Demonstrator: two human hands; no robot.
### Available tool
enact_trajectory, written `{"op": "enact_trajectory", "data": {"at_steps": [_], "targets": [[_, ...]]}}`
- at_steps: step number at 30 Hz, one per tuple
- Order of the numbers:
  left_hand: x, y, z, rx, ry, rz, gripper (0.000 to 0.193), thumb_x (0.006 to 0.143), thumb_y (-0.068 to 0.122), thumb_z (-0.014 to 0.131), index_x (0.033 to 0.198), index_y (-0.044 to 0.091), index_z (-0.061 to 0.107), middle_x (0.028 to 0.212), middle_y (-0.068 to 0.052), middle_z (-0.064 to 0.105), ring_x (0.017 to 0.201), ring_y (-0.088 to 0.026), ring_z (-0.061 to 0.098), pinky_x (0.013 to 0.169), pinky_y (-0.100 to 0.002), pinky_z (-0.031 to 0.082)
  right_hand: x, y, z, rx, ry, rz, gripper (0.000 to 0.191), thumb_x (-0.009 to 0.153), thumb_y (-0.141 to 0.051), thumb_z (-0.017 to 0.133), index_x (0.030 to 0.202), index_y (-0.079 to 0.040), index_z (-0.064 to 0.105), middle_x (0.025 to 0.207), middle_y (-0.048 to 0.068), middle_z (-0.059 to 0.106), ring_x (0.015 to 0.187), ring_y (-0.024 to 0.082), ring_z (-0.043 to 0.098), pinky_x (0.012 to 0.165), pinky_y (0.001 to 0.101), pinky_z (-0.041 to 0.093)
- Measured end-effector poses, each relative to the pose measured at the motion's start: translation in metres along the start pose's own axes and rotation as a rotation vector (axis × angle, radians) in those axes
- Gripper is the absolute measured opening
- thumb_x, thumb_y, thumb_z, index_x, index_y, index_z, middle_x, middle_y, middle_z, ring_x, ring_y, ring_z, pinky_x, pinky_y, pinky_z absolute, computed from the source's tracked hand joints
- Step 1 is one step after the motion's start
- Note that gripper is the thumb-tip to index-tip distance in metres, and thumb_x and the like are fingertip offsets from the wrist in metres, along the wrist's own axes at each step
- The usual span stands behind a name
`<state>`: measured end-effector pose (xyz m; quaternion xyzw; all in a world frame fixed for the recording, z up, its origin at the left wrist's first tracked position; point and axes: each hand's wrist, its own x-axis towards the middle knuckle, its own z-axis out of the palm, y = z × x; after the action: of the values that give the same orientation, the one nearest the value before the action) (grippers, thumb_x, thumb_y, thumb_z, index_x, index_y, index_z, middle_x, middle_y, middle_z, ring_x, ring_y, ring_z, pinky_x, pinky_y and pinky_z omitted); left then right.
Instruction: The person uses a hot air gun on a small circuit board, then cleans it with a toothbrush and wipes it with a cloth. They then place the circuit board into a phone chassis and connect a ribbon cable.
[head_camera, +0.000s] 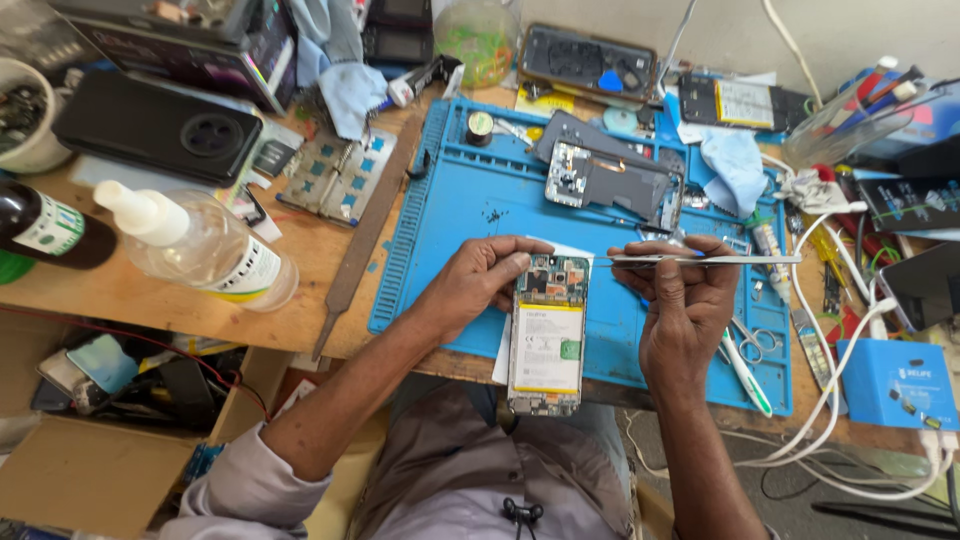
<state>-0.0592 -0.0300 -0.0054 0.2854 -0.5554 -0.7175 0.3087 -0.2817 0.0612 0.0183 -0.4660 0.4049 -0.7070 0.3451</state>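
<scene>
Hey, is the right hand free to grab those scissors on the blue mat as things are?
Probably not at once: the right hand holds metal tweezers. The scissors lie uncovered on the blue mat beside it, so the way itself looks free.

The person is wearing a light grey shirt, its sleeve (262, 478) rolling up past the elbow, leaving both forearms showing bare.

left hand (478, 283): forearm bare, sleeve pushed up past elbow, reaching in from lower left; palm down, fingers curled, fingertips bent inward toward right hand | right hand (683, 300): forearm bare, rising from below; back of hand up, fingers closed in a pinch, knuckles level with left fingertips, hands near, apart
</scene>
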Motion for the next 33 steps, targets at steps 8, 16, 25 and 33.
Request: {"op": "enact_trajectory", "data": {"at_steps": [8,16,25,33], "targets": [[0.002,-0.004,-0.001,0.011,0.023,0.015,0.032,0.106,0.016,0.053,0.131,0.006,0.069,0.095,0.001,0.075,0.069,-0.002,0.065,0.059,-0.02,0.057,-0.02,0.002,-0.016,0.067,0.067,-0.001,0.032,0.116,-0.013,0.058,0.142,-0.008,0.039,0.113,0.024,0.072,0.1,0.027,0.074,0.088,0.0369,0.062],[0.0,-0.003,-0.001,0.013,0.017,0.021,0.033,0.107,0.018,0.053,0.133,0.007,0.068,0.096,0.001,0.075,0.073,-0.001,0.065,0.062,-0.02,0.058,-0.032,-0.008,-0.013,-0.106,-0.006,-0.093,0.026,0.117,-0.012,0.059,0.133,-0.007,0.04,0.117,0.023,0.071,0.104,0.027,0.074,0.088,0.0377,0.064],[-0.002,0.0,0.002,0.026,0.013,0.016,0.036,0.102,0.016,0.057,0.135,0.006,0.065,0.1,0.001,0.076,0.08,-0.003,0.067,0.066,-0.022,0.059,-0.003,-0.05,-0.028,-1.352,-0.13,0.327,0.027,0.098,-0.027,0.07,0.12,-0.014,0.073,0.068,0.009,0.071,0.058,0.024,0.067,0.054,0.0391,0.048],[-0.007,0.005,0.003,0.02,0.018,0.046,0.034,0.102,0.014,0.058,0.134,0.005,0.064,0.094,-0.004,0.076,0.08,-0.005,0.068,0.065,-0.022,0.058,-0.012,-0.05,-0.018,-1.412,-0.197,-0.012,0.025,0.094,-0.022,0.073,0.118,-0.013,0.072,0.094,0.008,0.073,0.076,0.023,0.071,0.065,0.0382,0.054]]}}
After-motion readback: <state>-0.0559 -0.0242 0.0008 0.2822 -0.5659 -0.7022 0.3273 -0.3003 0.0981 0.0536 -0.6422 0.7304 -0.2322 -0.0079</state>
